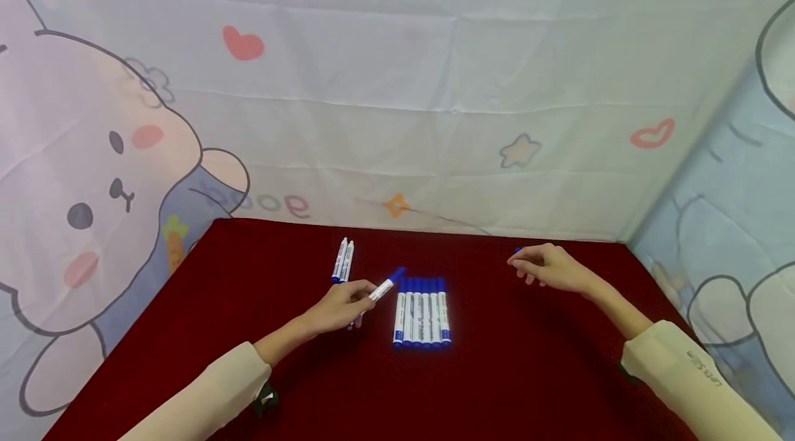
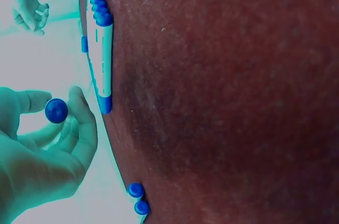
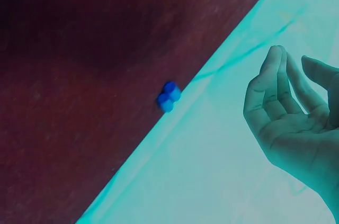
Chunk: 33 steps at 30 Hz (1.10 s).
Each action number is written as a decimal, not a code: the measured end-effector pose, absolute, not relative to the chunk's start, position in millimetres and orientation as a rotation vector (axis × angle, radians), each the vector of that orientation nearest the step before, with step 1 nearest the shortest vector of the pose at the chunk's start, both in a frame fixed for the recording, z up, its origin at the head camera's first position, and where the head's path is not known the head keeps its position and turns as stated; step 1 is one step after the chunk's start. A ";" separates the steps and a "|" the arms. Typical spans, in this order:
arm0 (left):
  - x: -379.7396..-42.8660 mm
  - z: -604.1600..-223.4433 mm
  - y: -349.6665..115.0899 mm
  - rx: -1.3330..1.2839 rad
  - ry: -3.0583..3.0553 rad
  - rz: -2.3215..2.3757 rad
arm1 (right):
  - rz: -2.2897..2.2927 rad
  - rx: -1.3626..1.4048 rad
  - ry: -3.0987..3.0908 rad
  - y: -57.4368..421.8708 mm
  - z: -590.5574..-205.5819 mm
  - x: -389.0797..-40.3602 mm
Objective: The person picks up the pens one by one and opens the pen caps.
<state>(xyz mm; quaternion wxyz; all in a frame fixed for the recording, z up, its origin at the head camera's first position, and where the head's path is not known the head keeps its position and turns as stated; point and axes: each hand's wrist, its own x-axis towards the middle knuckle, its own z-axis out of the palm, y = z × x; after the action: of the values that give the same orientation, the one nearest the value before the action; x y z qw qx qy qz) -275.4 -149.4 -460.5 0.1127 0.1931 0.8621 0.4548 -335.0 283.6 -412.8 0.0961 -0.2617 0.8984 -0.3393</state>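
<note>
In the head view, my left hand (image 1: pixel 340 306) pinches a white marker (image 1: pixel 381 290) between thumb and fingers, its blue cap pointing up and right. The marker's round blue end (image 2: pixel 56 111) faces the camera in the left wrist view. Just right of this hand lies a tight row of white markers (image 1: pixel 421 317) with blue caps at the far side. Beyond the hand, two markers (image 1: pixel 340 260) lie side by side, narrow white tips away from me. My right hand (image 1: pixel 551 268) hovers at the back right, fingers loosely bent, holding nothing. Two small blue caps (image 3: pixel 169 97) are near it.
A dark red cloth (image 1: pixel 528 372) covers the table. A pale printed curtain (image 1: pixel 385 82) rises behind its back edge, and another printed curtain (image 1: pixel 739 220) stands along the right side.
</note>
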 end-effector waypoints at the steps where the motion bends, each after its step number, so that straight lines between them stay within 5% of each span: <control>1: -275.8 -460.1 -149.0 0.608 2.518 1.327 | -0.996 -0.793 2.659 281.1 -413.3 -334.0; 11: -276.0 -450.9 -139.1 0.964 2.469 1.190 | -0.963 -0.994 2.592 245.9 -414.4 -317.8; 33: -272.8 -448.6 -120.3 1.203 2.441 1.071 | -1.043 -1.070 2.293 186.1 -449.1 -285.3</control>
<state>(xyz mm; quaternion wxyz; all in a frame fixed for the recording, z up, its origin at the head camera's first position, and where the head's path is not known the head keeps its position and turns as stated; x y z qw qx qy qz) -272.8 -120.3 -448.6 0.1083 0.4090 0.8298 0.3640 -285.3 186.1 -449.1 0.2012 -0.3830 0.8207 -0.3733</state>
